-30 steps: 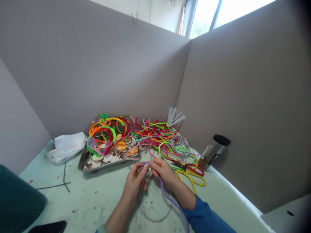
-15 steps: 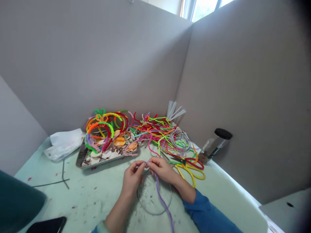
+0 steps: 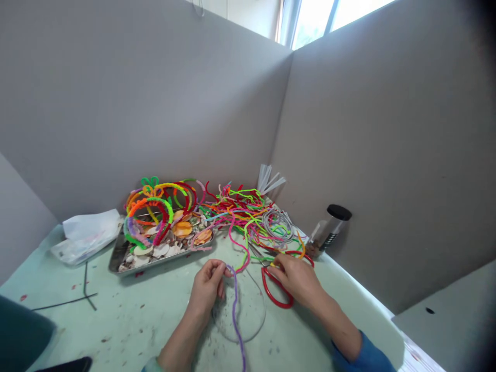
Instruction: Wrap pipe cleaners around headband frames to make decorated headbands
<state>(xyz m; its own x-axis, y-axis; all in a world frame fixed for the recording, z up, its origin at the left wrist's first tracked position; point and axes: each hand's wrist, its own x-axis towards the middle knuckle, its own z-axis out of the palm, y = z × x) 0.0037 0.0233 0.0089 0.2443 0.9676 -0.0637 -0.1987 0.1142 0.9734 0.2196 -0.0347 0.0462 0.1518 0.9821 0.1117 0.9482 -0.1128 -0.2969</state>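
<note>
My left hand (image 3: pixel 210 283) pinches a purple pipe cleaner (image 3: pixel 235 310) near its upper end, and the rest hangs down toward me. At the same fingertips is a thin grey wire ring (image 3: pixel 259 328), whose loop lies lower over the table. My right hand (image 3: pixel 296 278) is closed at the handles of red-handled scissors (image 3: pixel 277 305). One red loop shows in front of its fingers and more red shows behind. A speck of yellow is visible by the fingertips. The scissor blades point left into the pipe cleaners, and my right palm hides part of the handles.
A metal tray (image 3: pixel 155 266) holds shells and colourful fuzzy rings (image 3: pixel 168 212). Behind my hands lie loose pipe cleaners (image 3: pixel 240 209) and a coil of grey wire (image 3: pixel 279 226). A black-lidded jar (image 3: pixel 334 227) stands right; a white packet (image 3: pixel 87 235) and dark sticks (image 3: pixel 85 284) lie left.
My right hand has left the purple pipe cleaner and moved right onto the scissors. My left hand keeps its pinch. The whole view has shifted slightly.
</note>
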